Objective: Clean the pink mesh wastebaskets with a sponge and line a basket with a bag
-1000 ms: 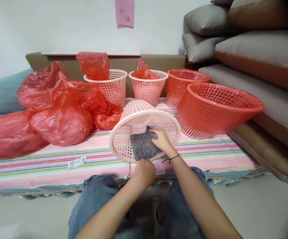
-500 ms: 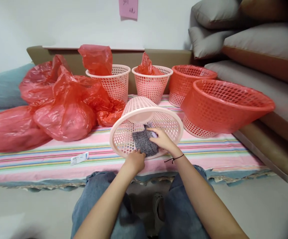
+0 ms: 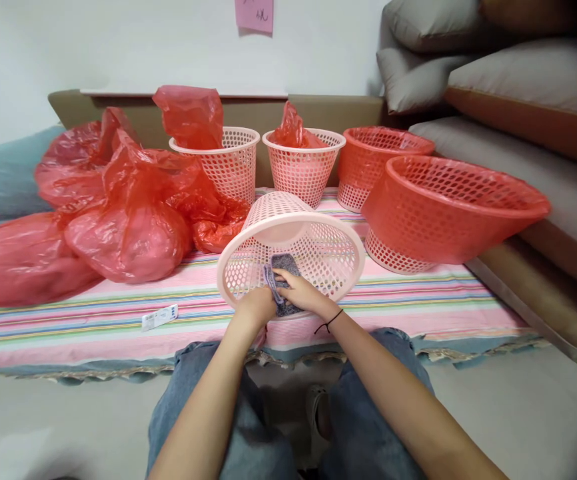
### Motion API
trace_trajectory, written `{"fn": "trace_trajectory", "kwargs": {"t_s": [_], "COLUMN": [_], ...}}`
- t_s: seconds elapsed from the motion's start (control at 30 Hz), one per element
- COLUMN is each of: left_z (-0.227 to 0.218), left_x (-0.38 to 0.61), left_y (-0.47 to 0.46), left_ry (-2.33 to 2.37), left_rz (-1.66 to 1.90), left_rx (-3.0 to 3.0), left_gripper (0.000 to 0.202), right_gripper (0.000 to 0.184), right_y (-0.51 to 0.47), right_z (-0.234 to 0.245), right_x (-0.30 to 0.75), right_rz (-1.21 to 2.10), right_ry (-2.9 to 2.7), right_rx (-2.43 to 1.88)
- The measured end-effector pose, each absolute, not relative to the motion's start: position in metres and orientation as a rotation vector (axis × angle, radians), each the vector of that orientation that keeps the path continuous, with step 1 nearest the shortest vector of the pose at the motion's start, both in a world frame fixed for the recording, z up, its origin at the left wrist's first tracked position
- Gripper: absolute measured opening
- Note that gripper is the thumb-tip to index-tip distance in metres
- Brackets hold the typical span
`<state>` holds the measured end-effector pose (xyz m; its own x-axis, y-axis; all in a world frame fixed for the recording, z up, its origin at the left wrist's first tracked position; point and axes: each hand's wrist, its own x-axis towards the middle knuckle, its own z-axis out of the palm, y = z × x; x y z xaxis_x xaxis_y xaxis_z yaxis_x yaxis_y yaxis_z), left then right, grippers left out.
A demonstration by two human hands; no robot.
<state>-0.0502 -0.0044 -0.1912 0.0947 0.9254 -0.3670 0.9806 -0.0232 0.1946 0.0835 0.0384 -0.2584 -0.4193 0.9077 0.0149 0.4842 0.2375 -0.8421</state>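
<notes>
A pale pink perforated plastic basket (image 3: 348, 250) lies on its side, its mouth facing me. In its mouth is a speckled grey cloth (image 3: 284, 264), with a lavender fold standing up along its left part. My left hand (image 3: 256, 308) is closed at the near end of that fold, its fingertips partly hidden. From the right, my right hand (image 3: 301, 292) reaches in with its fingers gripping the cloth's folded layers. A dark cord circles my right wrist.
Red plastic bags (image 3: 128, 227) are heaped at the left. Behind stand two pink baskets (image 3: 301, 170) with red bags inside. Two red-bag-lined baskets (image 3: 418, 220) stand at the right, beside stacked cushions (image 3: 518, 87). A white tag (image 3: 159, 318) lies on the striped cloth (image 3: 68, 330).
The grey cloth has been turned and folded, with its lavender side now raised on the left. My right hand has moved left, close to my left hand. The basket stays on its side.
</notes>
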Motion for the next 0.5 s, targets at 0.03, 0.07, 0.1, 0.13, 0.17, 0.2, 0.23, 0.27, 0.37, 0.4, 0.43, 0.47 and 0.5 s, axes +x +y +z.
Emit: {"fn": "trace_trajectory", "kwargs": {"t_s": [0.03,0.07,0.1,0.13,0.17,0.2,0.23,0.27,0.37,0.4,0.43,0.47,0.5], "left_z": [-0.193,-0.195,-0.197,-0.200,-0.202,-0.204,-0.207,-0.209,-0.217,-0.220,-0.223,-0.225,-0.228], "left_x": [-0.049,-0.048,-0.046,-0.044,-0.043,-0.041,-0.040,-0.039,-0.038,-0.038,-0.039,-0.039,-0.040], "left_y": [-0.003,-0.002,-0.002,-0.002,-0.002,-0.002,-0.002,-0.002,0.001,0.002,0.004,0.006,0.008], "left_ry": [1.890,1.906,1.918,1.926,1.932,1.936,1.941,1.946,1.971,1.978,1.980,1.977,1.968], "left_rz": [-0.186,-0.182,-0.175,-0.157,-0.136,-0.110,-0.079,-0.041,0.120,0.187,0.258,0.332,0.408], "left_rx": [1.951,1.910,1.871,1.839,1.807,1.774,1.739,1.701,1.570,1.519,1.466,1.409,1.351], "left_gripper": [0.029,0.030,0.031,0.031,0.032,0.032,0.032,0.032,0.033,0.033,0.034,0.034,0.034], "right_gripper": [0.058,0.059,0.059,0.058,0.056,0.053,0.050,0.048,0.048,0.050,0.051,0.054,0.057], "right_y": [0.040,0.041,0.043,0.045,0.047,0.049,0.050,0.050,0.049,0.048,0.047,0.047,0.046], "right_z": [-0.259,-0.259,-0.259,-0.258,-0.256,-0.255,-0.253,-0.252,-0.254,-0.255,-0.257,-0.259,-0.261], "right_x": [0.084,0.084,0.085,0.087,0.090,0.093,0.097,0.100,0.108,0.110,0.111,0.111,0.112], "right_rz": [1.091,1.086,1.065,1.030,0.985,0.939,0.897,0.866,0.848,0.862,0.882,0.908,0.938], "right_ry": [-1.989,-1.974,-1.956,-1.939,-1.924,-1.914,-1.909,-1.909,-1.913,-1.909,-1.901,-1.888,-1.871], "right_rx": [-1.285,-1.299,-1.312,-1.325,-1.335,-1.343,-1.348,-1.352,-1.363,-1.370,-1.376,-1.382,-1.388]}}
